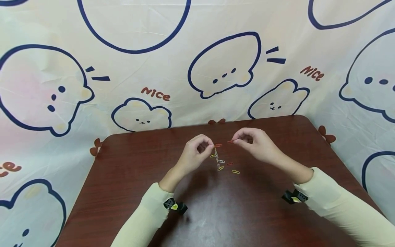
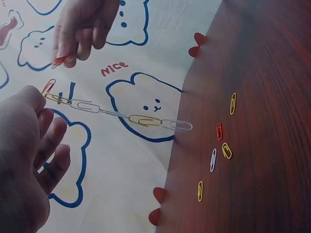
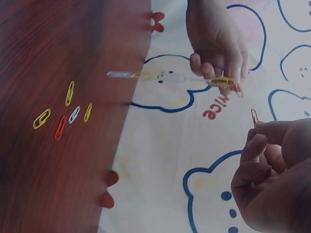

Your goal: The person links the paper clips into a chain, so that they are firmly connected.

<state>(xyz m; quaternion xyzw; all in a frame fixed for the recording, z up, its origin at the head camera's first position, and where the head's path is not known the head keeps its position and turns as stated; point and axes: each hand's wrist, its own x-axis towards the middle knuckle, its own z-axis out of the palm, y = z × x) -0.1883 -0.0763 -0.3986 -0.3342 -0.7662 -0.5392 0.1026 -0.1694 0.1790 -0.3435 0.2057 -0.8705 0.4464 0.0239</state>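
My left hand (image 1: pixel 197 151) pinches the top end of a paper clip chain (image 2: pixel 145 120), between thumb and forefinger above the table. A red paper clip (image 2: pixel 49 86) juts from those fingertips, with yellow, white and silvery clips linked below it and hanging down. To the right, my right hand (image 1: pixel 257 144) pinches a separate red paper clip (image 3: pixel 253 116) by one end, its other end sticking out. A small gap parts this clip from the chain's red one. The exact grip on the chain's top link is partly hidden by the left fingers.
Loose on the brown table (image 1: pixel 129 192) under the hands lie a red paper clip (image 2: pixel 219 131), a white paper clip (image 2: pixel 213 160) and several yellow ones, among them a yellow paper clip (image 1: pixel 236 172). A printed cloth (image 1: pixel 172 68) hangs behind the table's far edge.
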